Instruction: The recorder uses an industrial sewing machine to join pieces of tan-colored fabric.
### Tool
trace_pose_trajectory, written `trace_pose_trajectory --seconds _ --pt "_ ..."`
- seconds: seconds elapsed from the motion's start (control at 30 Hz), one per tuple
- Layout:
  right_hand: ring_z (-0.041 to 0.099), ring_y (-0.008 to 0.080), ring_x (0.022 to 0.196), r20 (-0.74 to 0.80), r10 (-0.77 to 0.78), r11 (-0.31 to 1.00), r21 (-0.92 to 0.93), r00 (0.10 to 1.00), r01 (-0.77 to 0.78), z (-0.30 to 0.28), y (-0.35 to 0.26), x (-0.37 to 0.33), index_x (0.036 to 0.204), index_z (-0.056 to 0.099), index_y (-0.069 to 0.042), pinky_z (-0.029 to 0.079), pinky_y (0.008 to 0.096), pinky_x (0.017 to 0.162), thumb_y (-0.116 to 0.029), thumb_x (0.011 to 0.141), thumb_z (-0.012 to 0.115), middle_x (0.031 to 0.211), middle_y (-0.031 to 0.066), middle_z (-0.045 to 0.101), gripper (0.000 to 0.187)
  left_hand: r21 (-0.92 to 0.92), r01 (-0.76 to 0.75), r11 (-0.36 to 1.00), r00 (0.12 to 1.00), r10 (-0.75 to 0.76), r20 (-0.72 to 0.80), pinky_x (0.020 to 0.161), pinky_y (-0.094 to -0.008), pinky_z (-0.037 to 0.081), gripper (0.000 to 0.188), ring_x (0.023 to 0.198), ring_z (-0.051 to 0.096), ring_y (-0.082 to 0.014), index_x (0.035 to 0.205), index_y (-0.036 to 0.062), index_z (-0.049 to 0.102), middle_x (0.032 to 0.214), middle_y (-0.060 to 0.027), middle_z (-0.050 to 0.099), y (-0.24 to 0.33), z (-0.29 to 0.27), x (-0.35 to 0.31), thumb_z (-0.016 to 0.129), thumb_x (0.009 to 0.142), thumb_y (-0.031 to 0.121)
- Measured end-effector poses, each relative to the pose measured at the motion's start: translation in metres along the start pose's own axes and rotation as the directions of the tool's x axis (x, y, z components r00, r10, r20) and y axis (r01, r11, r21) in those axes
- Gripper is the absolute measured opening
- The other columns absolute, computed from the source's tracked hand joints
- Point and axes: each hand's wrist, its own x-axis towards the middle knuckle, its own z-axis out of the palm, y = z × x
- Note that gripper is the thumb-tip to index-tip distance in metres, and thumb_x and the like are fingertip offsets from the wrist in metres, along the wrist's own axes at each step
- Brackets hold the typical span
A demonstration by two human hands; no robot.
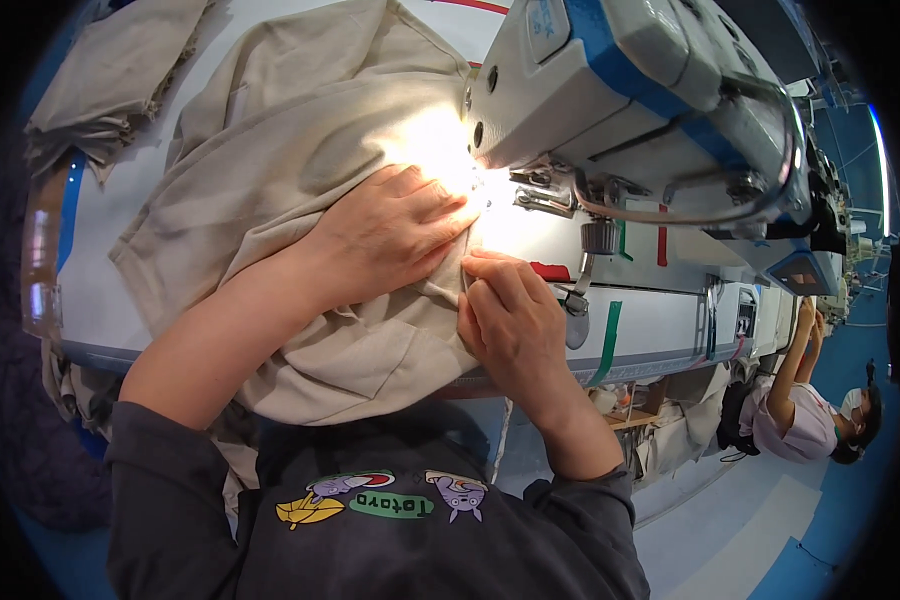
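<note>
A large beige garment (260, 170) lies bunched over the sewing table and hangs over its front edge. My left hand (395, 235) rests on it with bent fingers held together, gripping the cloth close to the needle area. Strong lamp glare hides those fingertips and the stitching point. Just nearer to me, my right hand (515, 315) pinches the garment's right edge between thumb and fingers. The white and blue sewing machine (620, 100) stands directly right of and beyond both hands, with its metal looper parts (550, 195) showing beside the lit cloth.
A stack of beige cut pieces (110, 85) sits at the far left. Green tape (606, 340) and a red piece (550, 271) mark the white table (650, 310) on the right. A co-worker (795, 410) works at the far right, near more fabric.
</note>
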Motion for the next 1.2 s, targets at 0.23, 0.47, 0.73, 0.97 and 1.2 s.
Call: trace_pose_trajectory --seconds 0.23,0.47,0.73,0.97,1.2 --pt "0.061 0.0228 0.091 -0.072 0.012 1.000 -0.012 0.997 -0.013 0.008 0.011 0.011 0.085 0.059 -0.005 0.053 0.0331 0.072 -0.006 0.073 0.069 0.102 0.0059 0.060 0.016 -0.110 -0.048 0.993 0.998 0.044 -0.040 0.093 -0.0365 0.046 0.034 0.106 0.056 -0.0230 0.113 0.0087 0.065 0.114 -0.0037 0.062 -0.015 -0.002 0.009 0.068 0.079 0.011" --pt "0.059 0.0235 0.092 -0.075 0.042 0.970 0.243 0.996 -0.022 0.004 0.016 0.010 0.085 0.058 -0.010 0.051 0.0339 0.075 -0.014 0.072 0.076 0.099 0.0031 0.060 0.022 -0.144 -0.211 0.967 0.977 0.205 -0.054 0.086 -0.0348 0.048 0.024 0.094 0.059 -0.0209 0.101 0.0097 0.066 0.102 0.0000 0.064 -0.027 -0.010 0.018 0.068 0.078 0.015" --pt "0.062 0.0180 0.098 0.147 -0.189 0.883 0.458 0.971 0.103 -0.012 -0.017 -0.059 0.084 0.065 -0.012 0.042 0.0415 0.096 -0.033 0.069 0.083 0.089 -0.0009 0.062 0.032 -0.052 -0.132 0.990 0.948 0.142 0.286 0.100 -0.0370 0.046 0.051 0.116 0.057 -0.0223 0.122 -0.0013 0.060 0.125 -0.0094 0.059 0.036 -0.034 -0.014 0.071 0.076 0.020" --pt "0.059 0.0258 0.067 -0.184 0.414 0.873 0.357 0.891 -0.332 -0.041 -0.017 -0.012 0.087 0.063 -0.004 0.050 0.0366 0.061 -0.010 0.084 0.070 0.086 0.0097 0.060 0.009 -0.095 -0.069 0.993 0.995 0.074 0.059 0.093 -0.0358 0.048 0.043 0.106 0.058 -0.0243 0.116 0.0005 0.061 0.116 -0.0085 0.059 0.033 -0.025 -0.029 0.070 0.078 0.018" --pt "0.059 0.0261 0.080 -0.072 0.298 0.944 -0.123 0.952 -0.305 0.006 -0.005 0.004 0.077 0.055 -0.006 0.050 0.0357 0.064 -0.018 0.082 0.070 0.088 0.0073 0.055 0.020 -0.145 -0.026 0.989 0.995 0.040 0.093 0.097 -0.0371 0.044 0.047 0.111 0.055 -0.0234 0.122 0.0005 0.059 0.122 -0.0082 0.056 0.033 -0.022 -0.027 0.068 0.080 0.020"
